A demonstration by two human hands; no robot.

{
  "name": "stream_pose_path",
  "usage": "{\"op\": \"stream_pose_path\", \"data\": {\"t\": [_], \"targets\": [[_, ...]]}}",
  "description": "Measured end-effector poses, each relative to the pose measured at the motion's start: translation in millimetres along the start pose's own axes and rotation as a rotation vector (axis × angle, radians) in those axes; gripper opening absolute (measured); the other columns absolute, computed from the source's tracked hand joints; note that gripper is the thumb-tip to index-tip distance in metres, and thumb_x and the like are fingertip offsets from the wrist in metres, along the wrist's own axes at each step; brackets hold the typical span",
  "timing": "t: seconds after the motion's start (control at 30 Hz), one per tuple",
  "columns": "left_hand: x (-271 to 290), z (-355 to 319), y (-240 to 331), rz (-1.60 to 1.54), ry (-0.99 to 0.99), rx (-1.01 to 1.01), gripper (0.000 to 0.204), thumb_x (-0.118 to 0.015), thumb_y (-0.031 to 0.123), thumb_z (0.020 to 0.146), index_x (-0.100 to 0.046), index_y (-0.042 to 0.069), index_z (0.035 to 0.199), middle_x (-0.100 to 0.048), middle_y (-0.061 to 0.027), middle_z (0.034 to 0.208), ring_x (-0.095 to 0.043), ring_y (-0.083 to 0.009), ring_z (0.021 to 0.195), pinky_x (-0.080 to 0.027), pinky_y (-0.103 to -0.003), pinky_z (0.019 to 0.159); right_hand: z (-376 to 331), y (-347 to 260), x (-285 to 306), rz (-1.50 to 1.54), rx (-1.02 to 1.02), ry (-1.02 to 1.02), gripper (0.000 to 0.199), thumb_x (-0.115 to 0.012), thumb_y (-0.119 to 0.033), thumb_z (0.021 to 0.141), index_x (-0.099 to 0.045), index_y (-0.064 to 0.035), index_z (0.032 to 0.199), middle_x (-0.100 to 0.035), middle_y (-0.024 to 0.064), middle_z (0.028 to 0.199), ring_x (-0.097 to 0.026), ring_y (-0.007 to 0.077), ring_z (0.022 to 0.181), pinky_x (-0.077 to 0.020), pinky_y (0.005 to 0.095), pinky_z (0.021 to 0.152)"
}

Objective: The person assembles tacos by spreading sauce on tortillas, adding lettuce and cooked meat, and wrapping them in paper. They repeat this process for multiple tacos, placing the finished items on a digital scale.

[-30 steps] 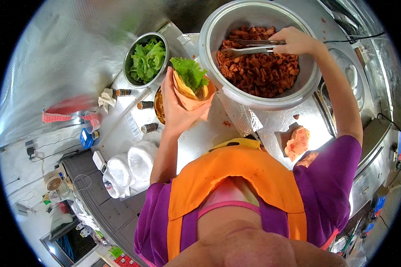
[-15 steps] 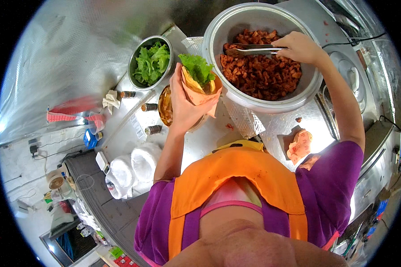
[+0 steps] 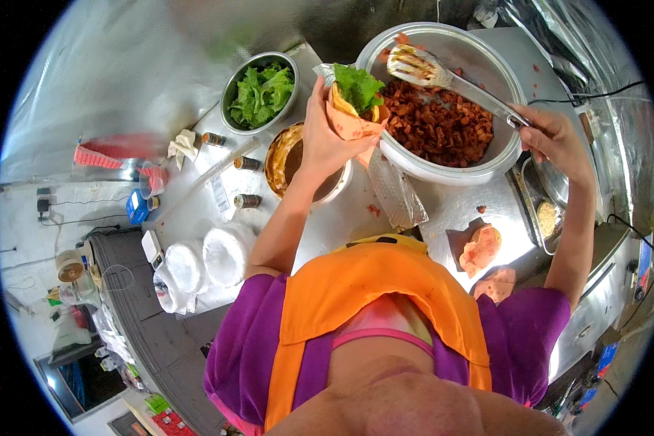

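Observation:
My left hand is closed around a filled flatbread wrap in printed orange-pink paper, held upright. A lettuce leaf sticks out of its top. In my right hand are metal tongs, gripped near the handle end. Their slotted, sauce-stained head lies over the far left part of a large pale pot, close to the wrap. Reddish-brown chopped meat fills the pot's bottom. A few bits show by the tongs' tip; whether the tongs pinch any is unclear.
Left of the wrap stand a steel bowl of lettuce and a sauce container, partly behind my left arm. Several small dark jars and white plastic-wrapped bundles sit further left. Wrapped pieces lie at the right.
My right hand has drawn back toward the right and nearer to me. The tongs have come up out of the meat, their head now toward the wrap. My left hand still holds the wrap.

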State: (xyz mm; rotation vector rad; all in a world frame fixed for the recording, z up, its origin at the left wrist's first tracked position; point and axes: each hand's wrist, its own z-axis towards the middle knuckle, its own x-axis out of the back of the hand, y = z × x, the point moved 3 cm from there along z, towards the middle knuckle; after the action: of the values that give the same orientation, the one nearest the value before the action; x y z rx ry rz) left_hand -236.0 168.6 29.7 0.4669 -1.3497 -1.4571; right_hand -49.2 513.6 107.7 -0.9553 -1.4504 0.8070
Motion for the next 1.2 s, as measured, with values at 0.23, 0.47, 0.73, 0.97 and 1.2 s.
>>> {"op": "stream_pose_path", "data": {"t": [0.23, 0.47, 0.73, 0.97, 1.2], "targets": [[-1, 2, 16, 0.114, 0.035, -0.134, 0.128, -0.093, 0.018, 0.055, -0.012, -0.008, 0.15, -0.041, -0.0232, 0.141, -0.047, -0.0267, 0.127, -0.039, -0.037, 0.108, 5, -54, -37, 0.003, -0.013, -0.119, 0.042, -0.066, -0.021, 0.094, -0.06, -0.0093, 0.134, -0.057, -0.0038, 0.071, -0.046, 0.0014, 0.056, -0.0396, 0.0187, 0.049], [3, 3, 7, 0.016, 0.05, -0.135, 0.128, -0.093, 0.022, 0.054, -0.012, -0.009, 0.149, -0.038, -0.0231, 0.141, -0.045, -0.0306, 0.13, -0.038, -0.04, 0.109, 0, -89, -38, -0.292, 0.128, -0.033, 0.037, -0.065, -0.019, 0.094, -0.063, -0.0077, 0.13, -0.063, -0.0036, 0.078, -0.051, 0.0016, 0.059, -0.0429, 0.0183, 0.052], [5, 3, 4, -0.078, 0.039, -0.135, 0.129, -0.093, 0.014, 0.053, -0.012, -0.006, 0.15, -0.039, -0.0218, 0.141, -0.046, -0.0283, 0.129, -0.04, -0.038, 0.109, 3, -94, -36, -0.177, -0.038, -0.12, 0.039, -0.063, -0.02, 0.094, -0.062, -0.0071, 0.131, -0.063, -0.0031, 0.076, -0.05, 0.0018, 0.053, -0.0414, 0.0182, 0.045], [4, 2, 10, 0.055, 0.004, -0.208, 0.128, -0.094, 0.016, 0.053, -0.013, -0.006, 0.15, -0.041, -0.0213, 0.14, -0.047, -0.0288, 0.128, -0.04, -0.038, 0.108, 4, -94, -32, -0.165, -0.117, -0.181, 0.038, -0.063, -0.022, 0.094, -0.063, -0.008, 0.129, -0.062, 0.0002, 0.069, -0.053, 0.0042, 0.057, -0.0455, 0.0224, 0.049], [-9, 8, 34, 0.309, 0.19, -0.235, 0.129, -0.095, 0.026, 0.055, -0.014, -0.01, 0.148, -0.044, -0.0222, 0.133, -0.048, -0.0323, 0.123, -0.038, -0.041, 0.106, -13, -143, -79, -0.945, 0.192, 0.171, 0.042, -0.065, -0.022, 0.086, -0.06, -0.0088, 0.126, -0.068, 0.0168, 0.102, -0.064, 0.0385, 0.084, -0.0522, 0.0458, 0.072]]}}
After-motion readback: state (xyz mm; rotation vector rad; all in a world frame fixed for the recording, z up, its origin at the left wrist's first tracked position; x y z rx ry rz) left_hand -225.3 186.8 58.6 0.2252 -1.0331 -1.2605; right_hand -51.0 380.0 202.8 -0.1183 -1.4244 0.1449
